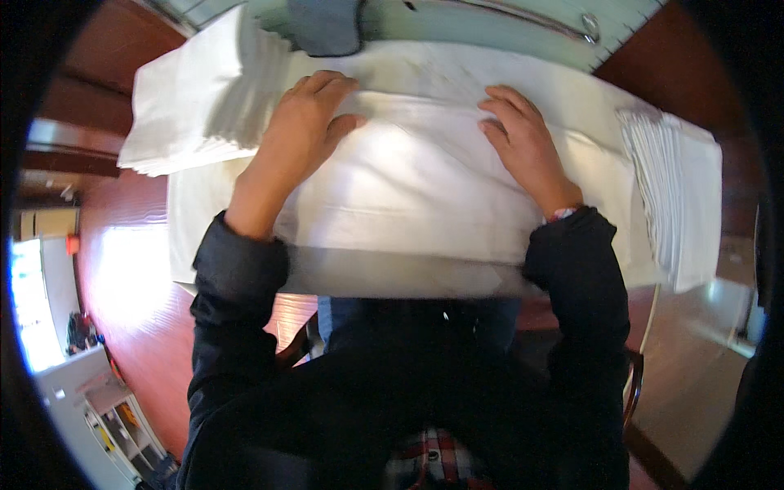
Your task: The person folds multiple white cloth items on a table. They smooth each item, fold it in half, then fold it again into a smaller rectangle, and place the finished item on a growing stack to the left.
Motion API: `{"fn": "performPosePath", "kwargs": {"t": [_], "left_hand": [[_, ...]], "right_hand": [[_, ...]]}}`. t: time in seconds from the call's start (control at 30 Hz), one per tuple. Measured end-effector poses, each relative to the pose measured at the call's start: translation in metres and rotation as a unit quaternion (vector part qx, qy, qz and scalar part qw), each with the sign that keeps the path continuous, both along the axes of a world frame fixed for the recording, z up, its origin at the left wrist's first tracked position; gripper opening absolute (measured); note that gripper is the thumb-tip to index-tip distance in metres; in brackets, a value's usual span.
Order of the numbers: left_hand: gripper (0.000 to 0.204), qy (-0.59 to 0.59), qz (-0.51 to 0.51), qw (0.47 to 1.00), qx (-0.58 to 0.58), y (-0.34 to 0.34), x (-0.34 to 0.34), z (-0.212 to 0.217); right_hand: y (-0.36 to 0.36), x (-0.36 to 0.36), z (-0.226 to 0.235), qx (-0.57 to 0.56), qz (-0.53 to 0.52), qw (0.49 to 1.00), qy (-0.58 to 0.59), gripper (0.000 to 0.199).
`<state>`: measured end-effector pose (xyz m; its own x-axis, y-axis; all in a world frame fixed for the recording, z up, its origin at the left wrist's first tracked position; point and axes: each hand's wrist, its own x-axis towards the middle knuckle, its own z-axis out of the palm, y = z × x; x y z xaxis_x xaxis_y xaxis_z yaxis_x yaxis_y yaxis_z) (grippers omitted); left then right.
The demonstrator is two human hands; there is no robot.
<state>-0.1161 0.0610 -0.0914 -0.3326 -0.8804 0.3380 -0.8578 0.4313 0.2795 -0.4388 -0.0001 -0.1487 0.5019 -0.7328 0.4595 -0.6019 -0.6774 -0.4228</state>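
A white cloth (416,184) lies spread in front of me, its far edge slightly rumpled and a fold line crossing it nearer to me. My left hand (306,122) rests at the cloth's far left corner, fingers bent and thumb held apart from them. On the far right part of the cloth is my right hand (523,143), its fingers loosely spread with nothing visible between them. Beside my left hand stands a tall stack of folded white cloths (192,94). Another stack of folded white cloths (686,192) sits at the right end of the table.
The white-covered tabletop (539,69) reaches back to a pale green surface (457,28), where a dark grey object (327,24) and a metal rod (539,16) lie. A wooden chair arm (298,339) shows below the table. Reddish wooden floor (135,302) extends at left, with a white shelf unit (126,433).
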Motion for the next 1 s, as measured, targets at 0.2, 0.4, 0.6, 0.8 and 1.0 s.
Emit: {"fn": "performPosePath", "kwargs": {"t": [0.2,0.4,0.6,0.8,1.0], "left_hand": [[0.051,-0.036,-0.166,0.977,0.13,0.098,-0.033,0.02],[0.045,-0.073,-0.165,0.982,0.048,0.121,-0.043,0.0],[0.036,-0.06,-0.167,0.983,0.046,0.115,-0.042,-0.002],[0.03,-0.026,-0.145,0.985,0.093,0.114,-0.044,0.005],[0.039,-0.079,-0.175,0.981,0.02,0.113,-0.063,-0.002]], "right_hand": [[0.085,-0.076,0.051,0.126,0.065,0.98,0.139,0.042],[0.148,-0.086,0.046,0.106,0.061,0.979,0.163,0.048],[0.147,-0.077,0.03,0.034,0.07,0.988,0.131,0.036],[0.144,-0.071,0.029,0.033,0.07,0.992,0.096,0.029],[0.143,-0.048,0.024,-0.048,0.082,0.991,0.092,0.029]]}}
